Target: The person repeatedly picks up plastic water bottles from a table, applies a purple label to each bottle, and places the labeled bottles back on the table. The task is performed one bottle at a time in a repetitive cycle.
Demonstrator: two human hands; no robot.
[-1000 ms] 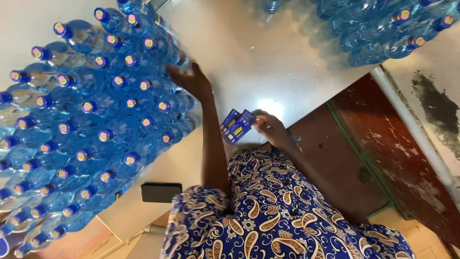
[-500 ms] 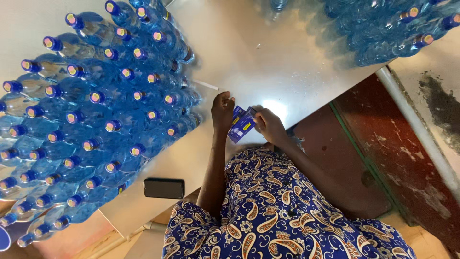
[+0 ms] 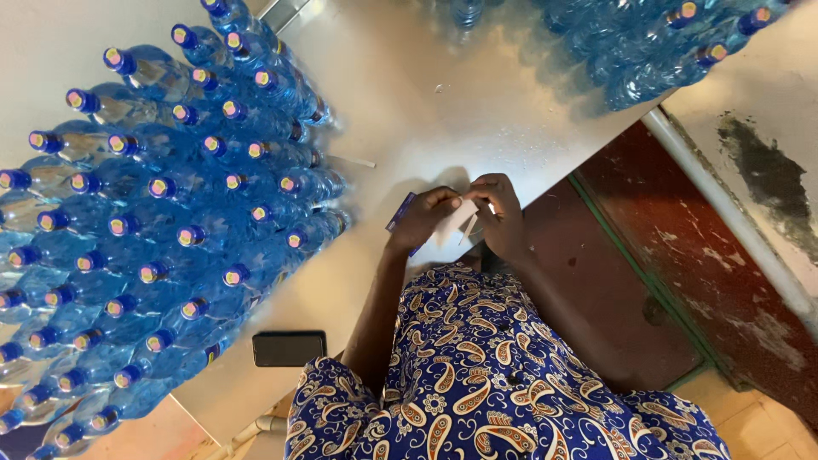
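Both hands together over the near edge of the pale, glossy surface [image 3: 400,94], just above the blue paisley-patterned garment [image 3: 477,375]. Left hand [image 3: 423,218] with fingers clenched around a small stack of blue printed labels [image 3: 399,213], only a blue edge showing past the knuckles. Right hand [image 3: 503,213] touching the left, fingers pinching a thin white strip of paper backing [image 3: 454,223] that hangs between the two hands — grasped from both sides, so far as can be told. Left of the hands, a dense block of clear blue plastic water bottles with dark blue caps [image 3: 162,213], necks tilted toward the camera, nearest ones just beside the left wrist. A loose thin white strip [image 3: 349,160] flat on the surface at the edge of that block. Another cluster of blue water bottles [image 3: 656,51] at the far corner, well apart. A black rectangular phone [image 3: 289,348] lying flat near the left elbow — screen dark. Dark red worn floor [image 3: 648,255] beyond the surface's edge.
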